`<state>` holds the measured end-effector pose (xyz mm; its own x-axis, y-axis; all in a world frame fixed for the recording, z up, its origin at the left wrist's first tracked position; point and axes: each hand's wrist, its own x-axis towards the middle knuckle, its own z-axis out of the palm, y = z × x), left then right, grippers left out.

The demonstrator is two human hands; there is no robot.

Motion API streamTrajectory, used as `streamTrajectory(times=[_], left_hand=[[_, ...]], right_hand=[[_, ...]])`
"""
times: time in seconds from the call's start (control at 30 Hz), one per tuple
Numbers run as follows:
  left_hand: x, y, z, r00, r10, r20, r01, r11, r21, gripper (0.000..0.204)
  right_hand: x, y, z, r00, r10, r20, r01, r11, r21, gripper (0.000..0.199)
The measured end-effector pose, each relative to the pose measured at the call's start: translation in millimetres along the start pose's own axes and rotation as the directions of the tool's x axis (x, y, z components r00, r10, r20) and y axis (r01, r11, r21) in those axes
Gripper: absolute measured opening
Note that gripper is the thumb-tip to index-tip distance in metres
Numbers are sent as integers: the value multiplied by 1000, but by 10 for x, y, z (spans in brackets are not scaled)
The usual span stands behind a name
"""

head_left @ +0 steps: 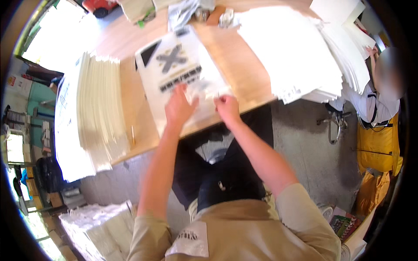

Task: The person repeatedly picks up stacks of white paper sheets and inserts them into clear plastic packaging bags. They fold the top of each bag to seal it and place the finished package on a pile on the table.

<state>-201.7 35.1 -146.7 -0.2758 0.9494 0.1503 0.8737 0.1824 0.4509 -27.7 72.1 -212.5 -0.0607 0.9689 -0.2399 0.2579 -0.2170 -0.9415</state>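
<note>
wooden table [244, 65] bears both hands: left [179, 108] flat, right [226, 108] pinching printed sheet [178, 69].

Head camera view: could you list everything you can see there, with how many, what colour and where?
printed sheet: one, white with black cross and triangle, table middle, under both hands
wooden table: one, light brown, upper middle
left paper stack: one, cream-white, table's left end
right paper stack: one, white, fanned, table's right end
clutter: several items, mixed colours, far edge, too blurred to name
another person: one, white top, right edge
yellow bags: some, lower right
left hand: flat on sheet
right hand: pinching sheet's near edge
</note>
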Motion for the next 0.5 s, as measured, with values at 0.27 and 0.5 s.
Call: streamTrajectory(times=[0.27,0.5], left_hand=[[185,-498,-55,984,-122,-129,125,992,10,13],[200,22,-406,990,-119,76,140,901,-411,19]], right_hand=[[16,203,-52,992,-99,-76,96,995,-38,24],[54,260,-200,992,-106,-74,104,994,-26,24]])
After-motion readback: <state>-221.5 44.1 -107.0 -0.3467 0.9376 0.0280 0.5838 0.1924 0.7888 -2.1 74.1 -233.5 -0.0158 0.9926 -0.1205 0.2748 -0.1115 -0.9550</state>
